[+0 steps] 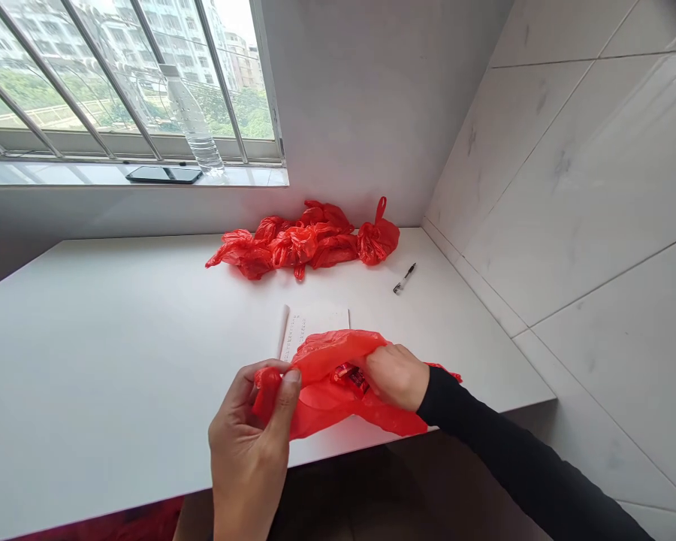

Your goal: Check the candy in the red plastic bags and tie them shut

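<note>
My left hand (pixel 259 428) pinches the gathered edge of a red plastic bag (pixel 327 353) between thumb and fingers, near the table's front edge. The bag's mouth gapes open toward me. My right hand (pixel 397 374), in a black sleeve, reaches into the bag from the right; its fingers are hidden inside. Next to them lies a small dark red packet (pixel 354 376) with printing too small to read. Behind the bag, and partly covered by it, is an open notebook (pixel 318 319) with handwritten marks on its page.
Several knotted red plastic bags (pixel 298 244) lie along the back of the white table (pixel 135 323). A pen (pixel 404 278) rests at the right. On the windowsill are a phone (pixel 164 175) and a clear water bottle (pixel 194 124). A tiled wall (pixel 568 225) borders the right side.
</note>
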Available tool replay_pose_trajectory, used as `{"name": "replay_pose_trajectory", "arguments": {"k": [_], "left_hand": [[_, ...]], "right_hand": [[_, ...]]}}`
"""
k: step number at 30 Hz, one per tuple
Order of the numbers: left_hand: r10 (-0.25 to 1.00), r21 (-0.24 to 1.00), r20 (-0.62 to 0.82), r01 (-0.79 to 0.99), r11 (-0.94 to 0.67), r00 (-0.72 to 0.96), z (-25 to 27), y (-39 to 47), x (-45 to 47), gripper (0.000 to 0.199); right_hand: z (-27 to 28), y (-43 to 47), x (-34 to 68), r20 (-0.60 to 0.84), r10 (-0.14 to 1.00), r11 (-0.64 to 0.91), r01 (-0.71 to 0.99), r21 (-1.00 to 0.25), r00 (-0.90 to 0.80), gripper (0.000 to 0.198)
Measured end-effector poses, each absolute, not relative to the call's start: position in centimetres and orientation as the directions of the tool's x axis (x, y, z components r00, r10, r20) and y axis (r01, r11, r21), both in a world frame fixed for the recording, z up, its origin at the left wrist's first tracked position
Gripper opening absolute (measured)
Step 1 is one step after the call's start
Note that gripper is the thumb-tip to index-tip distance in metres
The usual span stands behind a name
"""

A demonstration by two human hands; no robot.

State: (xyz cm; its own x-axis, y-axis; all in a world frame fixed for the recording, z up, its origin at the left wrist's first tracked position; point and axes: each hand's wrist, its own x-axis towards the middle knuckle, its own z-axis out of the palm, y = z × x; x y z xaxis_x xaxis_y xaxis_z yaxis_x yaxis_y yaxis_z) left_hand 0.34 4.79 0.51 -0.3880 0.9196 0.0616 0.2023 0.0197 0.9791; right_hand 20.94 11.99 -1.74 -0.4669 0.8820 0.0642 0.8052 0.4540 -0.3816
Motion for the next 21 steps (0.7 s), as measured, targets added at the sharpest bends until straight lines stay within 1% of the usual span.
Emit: {"name": "replay_pose_trajectory", "arguments": {"k": [2, 4, 8, 11, 13, 16, 21], "left_hand": [[0.923, 0.979, 0.067, 0.202, 0.012, -0.379, 0.5, 4.7, 0.4, 0.033], [0.926, 0.977, 0.079, 0.212, 0.001, -0.369, 0.6, 4.7, 0.6, 0.032], [0.933, 0.967, 0.087, 0.254, 0.005, -0.348, 1.0, 4.7, 1.0, 0.037], [0.935, 0.962, 0.09, 0.273, 0.008, -0.343, 1.1, 4.8, 1.1, 0.043], [0.94, 0.964, 0.085, 0.266, 0.007, -0.332, 1.1, 4.9, 1.1, 0.044], [0.948, 0.97, 0.076, 0.244, 0.002, -0.31, 1.1, 4.8, 1.1, 0.043], [0.928, 0.971, 0.104, 0.237, -0.017, -0.358, 1.0, 4.6, 0.7, 0.038]], "right_hand": [[-1.5, 11.9, 21.1, -0.012, 0.856, 0.488, 0.815, -0.313, -0.517, 0.03], [-1.3, 11.6, 21.3, -0.064, 0.841, 0.504, 0.82, -0.27, -0.538, 0.034], [-1.0, 10.9, 21.3, -0.127, 0.801, 0.547, 0.802, -0.24, -0.585, 0.035], [-1.0, 11.2, 21.4, -0.144, 0.828, 0.512, 0.836, -0.198, -0.541, 0.028], [-1.2, 11.7, 21.4, -0.147, 0.853, 0.477, 0.863, -0.168, -0.5, 0.023], [-1.2, 12.1, 21.7, -0.148, 0.862, 0.466, 0.872, -0.15, -0.485, 0.019], [0.8, 10.9, 23.1, -0.119, 0.891, 0.424, 0.898, -0.118, -0.437, 0.023]]}}
